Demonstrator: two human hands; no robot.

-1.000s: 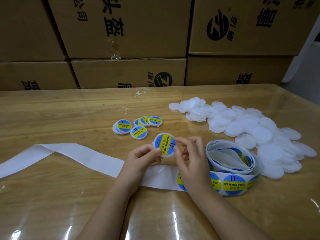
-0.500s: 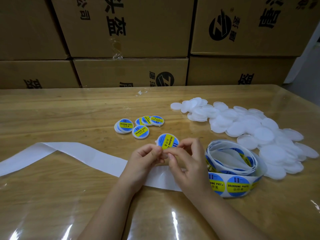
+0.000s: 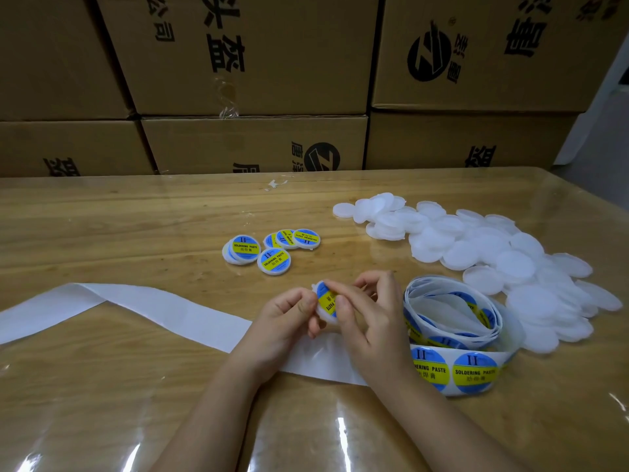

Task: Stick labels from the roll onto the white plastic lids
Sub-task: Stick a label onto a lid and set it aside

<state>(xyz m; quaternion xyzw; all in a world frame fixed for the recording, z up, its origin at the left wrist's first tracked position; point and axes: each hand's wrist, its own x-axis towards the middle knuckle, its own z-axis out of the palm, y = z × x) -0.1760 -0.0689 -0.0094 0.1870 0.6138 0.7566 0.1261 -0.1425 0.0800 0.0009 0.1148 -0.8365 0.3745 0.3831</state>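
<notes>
Both hands hold one white lid [image 3: 323,301] with a blue and yellow label on it, just above the table. My left hand [image 3: 284,321] pinches its left edge. My right hand [image 3: 369,315] grips it from the right, thumb pressing on the label face. The label roll [image 3: 452,321] lies loosely coiled right of my right hand, with two labels showing on its outer strip. A heap of bare white lids [image 3: 483,247] spreads behind and right of the roll. Several labelled lids [image 3: 274,248] lie in a small group beyond my hands.
The empty white backing strip [image 3: 143,310] trails from under my hands to the left table edge. The wooden table [image 3: 102,226] has a glossy clear cover. Stacked cardboard boxes [image 3: 252,63] wall off the far side. A small plastic scrap [image 3: 277,183] lies near the boxes.
The lid has turned in my hands and dropped slightly lower; my right thumb has come over its label face. The rest has not moved.
</notes>
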